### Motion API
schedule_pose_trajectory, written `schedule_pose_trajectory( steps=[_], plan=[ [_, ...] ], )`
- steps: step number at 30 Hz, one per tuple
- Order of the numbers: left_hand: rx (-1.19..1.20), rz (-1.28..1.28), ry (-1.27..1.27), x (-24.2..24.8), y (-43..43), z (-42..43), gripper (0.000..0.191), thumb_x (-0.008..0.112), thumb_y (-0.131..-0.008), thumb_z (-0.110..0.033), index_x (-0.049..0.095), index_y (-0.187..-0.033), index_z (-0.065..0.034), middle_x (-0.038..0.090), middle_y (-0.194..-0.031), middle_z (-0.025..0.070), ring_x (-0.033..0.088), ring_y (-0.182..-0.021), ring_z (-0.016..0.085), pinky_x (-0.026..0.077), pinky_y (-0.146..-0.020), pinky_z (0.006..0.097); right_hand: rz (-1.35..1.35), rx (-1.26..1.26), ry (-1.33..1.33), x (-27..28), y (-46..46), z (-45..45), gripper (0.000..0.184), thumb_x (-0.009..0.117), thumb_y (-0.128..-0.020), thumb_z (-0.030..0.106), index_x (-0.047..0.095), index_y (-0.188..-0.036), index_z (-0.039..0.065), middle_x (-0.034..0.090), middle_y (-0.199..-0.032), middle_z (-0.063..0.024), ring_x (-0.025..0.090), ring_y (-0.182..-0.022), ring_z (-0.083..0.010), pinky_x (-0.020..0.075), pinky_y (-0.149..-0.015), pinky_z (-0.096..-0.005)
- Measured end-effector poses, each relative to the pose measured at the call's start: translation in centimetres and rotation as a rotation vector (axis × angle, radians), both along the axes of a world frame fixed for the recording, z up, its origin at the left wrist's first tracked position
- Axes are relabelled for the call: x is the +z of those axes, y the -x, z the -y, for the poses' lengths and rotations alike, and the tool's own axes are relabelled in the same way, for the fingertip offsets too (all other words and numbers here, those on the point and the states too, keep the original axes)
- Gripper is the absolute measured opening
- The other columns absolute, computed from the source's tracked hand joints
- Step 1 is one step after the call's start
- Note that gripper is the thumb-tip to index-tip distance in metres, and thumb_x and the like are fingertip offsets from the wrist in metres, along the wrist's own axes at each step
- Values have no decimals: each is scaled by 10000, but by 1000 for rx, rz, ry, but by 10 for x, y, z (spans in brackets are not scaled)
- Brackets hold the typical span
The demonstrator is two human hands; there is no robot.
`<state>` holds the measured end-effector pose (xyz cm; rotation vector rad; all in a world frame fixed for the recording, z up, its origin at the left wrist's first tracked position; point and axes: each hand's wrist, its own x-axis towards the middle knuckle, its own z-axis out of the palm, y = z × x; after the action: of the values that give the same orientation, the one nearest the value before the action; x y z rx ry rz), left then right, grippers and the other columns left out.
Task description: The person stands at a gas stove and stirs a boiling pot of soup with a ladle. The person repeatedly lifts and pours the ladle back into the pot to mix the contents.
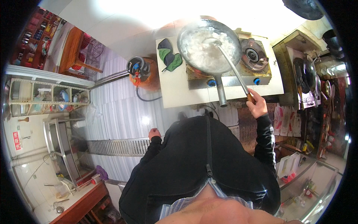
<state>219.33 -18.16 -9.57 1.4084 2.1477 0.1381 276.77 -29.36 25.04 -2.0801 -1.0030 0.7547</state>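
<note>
My right hand (256, 104) grips the wooden end of a long-handled metal ladle (231, 63). The ladle's bowl rests inside a large steaming wok (181, 53), among pale pieces of food (193, 44) in cloudy liquid; steam blurs what they are. The wok sits on the left burner of a two-burner gas stove (235, 79), its hollow handle (221, 93) pointing towards me. My left hand (154, 133) hangs low at my side, away from the stove, with fingers curled in and nothing visible in it.
Right of the wok is a bare burner (253, 55). A green and black cloth (170, 56) lies on the white counter (174, 96). An orange gas cylinder (148, 74) with a hose stands left of it. A metal drain grate (117, 147) crosses the floor. Pans (307, 74) stand far right.
</note>
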Motion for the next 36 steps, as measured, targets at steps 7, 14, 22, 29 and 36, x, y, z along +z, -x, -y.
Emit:
schedule_pose_trajectory(
  steps=[7,14,22,29,36],
  plan=[
    [-59,7,-75,1,-6,-14,189,618,-835,-211,748,-927,-109,735,-909,144,699,-881,330,545,-812,429,64,62,30,42,-4,49,576,630,-768,4,593,-1341,56,703,-1091,-134,671,-984,-178,523,-873,-307],
    [-91,24,-104,2,-14,-24,193,622,-825,-209,746,-931,-105,735,-910,145,697,-888,337,542,-823,431,72,27,48,13,4,22,539,628,-785,27,601,-1323,39,702,-1144,-156,683,-1016,-197,529,-891,-316],
    [-91,18,-69,6,-12,-22,205,625,-822,-212,748,-941,-100,735,-924,150,697,-906,339,543,-836,426,130,-81,-19,-41,20,-30,574,654,-758,83,616,-1330,118,717,-918,-168,688,-777,-220,545,-755,-337],
    [-57,12,-77,7,-7,-14,200,621,-824,-206,754,-932,-104,741,-912,134,704,-886,325,549,-837,414,-187,-149,-149,-38,25,-34,581,648,-793,41,571,-1368,63,649,-767,-72,574,-606,-121,490,-578,-290],
    [-51,-12,-67,5,-6,-4,188,626,-819,-201,755,-912,-102,741,-891,136,709,-864,314,553,-817,410,-300,-171,-210,-30,18,-59,622,622,-834,9,487,-1439,65,595,-721,-15,497,-538,-76,396,-491,-245]
  ],
)
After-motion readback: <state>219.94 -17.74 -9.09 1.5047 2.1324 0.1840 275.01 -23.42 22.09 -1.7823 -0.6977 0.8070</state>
